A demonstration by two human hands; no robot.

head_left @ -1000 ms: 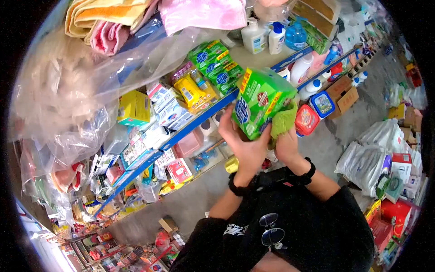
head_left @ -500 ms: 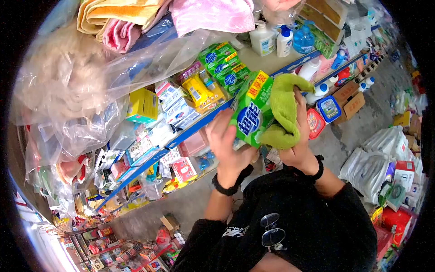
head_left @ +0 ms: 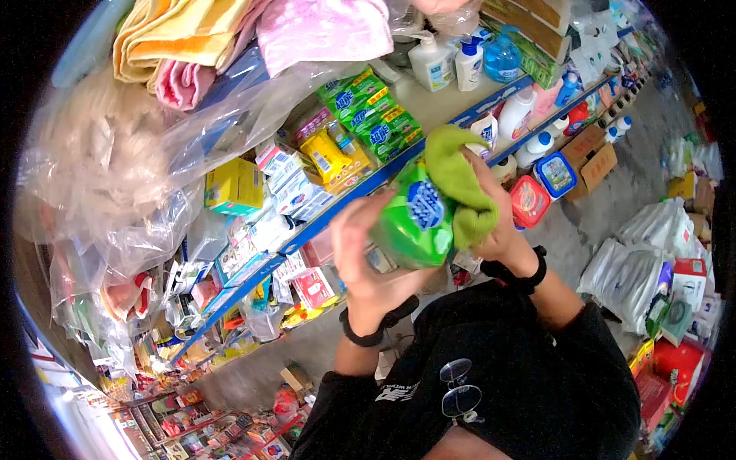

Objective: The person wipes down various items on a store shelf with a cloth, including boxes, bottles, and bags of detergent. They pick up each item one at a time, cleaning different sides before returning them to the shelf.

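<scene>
My left hand [head_left: 360, 257] grips a green soap pack [head_left: 414, 224] with a blue round logo, held in front of my chest. My right hand [head_left: 498, 218] presses a green cloth [head_left: 458, 180] against the top and right side of that pack. The cloth drapes over the pack's upper edge. Both wrists wear black bands. More green soap packs [head_left: 368, 111] of the same kind lie on the blue-edged shelf [head_left: 360, 192] just behind my hands.
Yellow packs [head_left: 330, 157], white boxes [head_left: 287, 180] and a yellow box [head_left: 230, 184] fill the shelf. Pump bottles [head_left: 433, 61] stand further right. Towels [head_left: 176, 34] and plastic bags [head_left: 123, 176] hang above left. White sacks [head_left: 636, 268] and cartons [head_left: 594, 157] sit on the floor at right.
The pack has turned in my left hand and dropped slightly, its logo face now toward me. The cloth moved from beneath the pack to over its top and right side.
</scene>
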